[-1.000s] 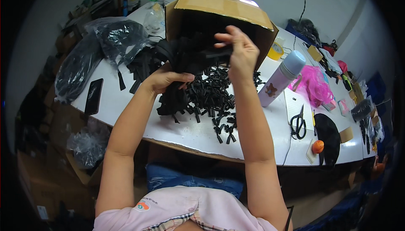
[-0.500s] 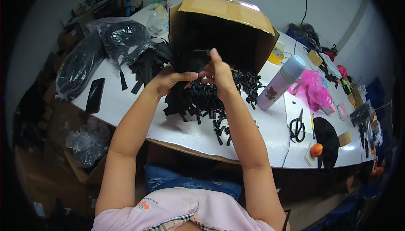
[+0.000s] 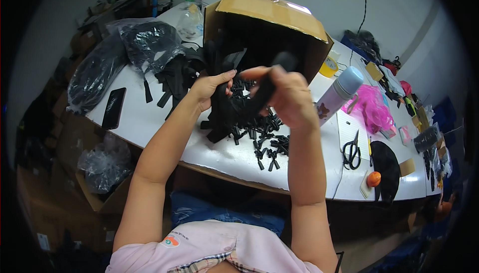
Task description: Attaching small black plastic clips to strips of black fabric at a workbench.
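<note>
My left hand [image 3: 205, 91] is closed around a bundle of black straps [image 3: 225, 111] that hangs over the table in front of the box. My right hand [image 3: 293, 98], slightly smeared by motion, grips one black strap [image 3: 266, 93] whose upper end rises above the fingers. The strap runs across toward the bundle at my left hand. Under and between both hands lie many small black plastic pieces [image 3: 272, 151], heaped on the white table [image 3: 199, 156]. An opened cardboard box [image 3: 274, 11] lies behind them, its dark inside facing me.
To the left are black straps [image 3: 174, 76], plastic bags of black material [image 3: 97, 76] and a phone [image 3: 114, 108]. At the right stand a lilac flask [image 3: 337, 93], scissors [image 3: 352, 154], a pink bag [image 3: 371, 108], an orange round object [image 3: 373, 178] and yellow tape [image 3: 329, 67].
My right hand has moved right and nearer to me, away from my left hand, drawing a black strap with it. The left hand has shifted slightly right and stays on the bundle.
</note>
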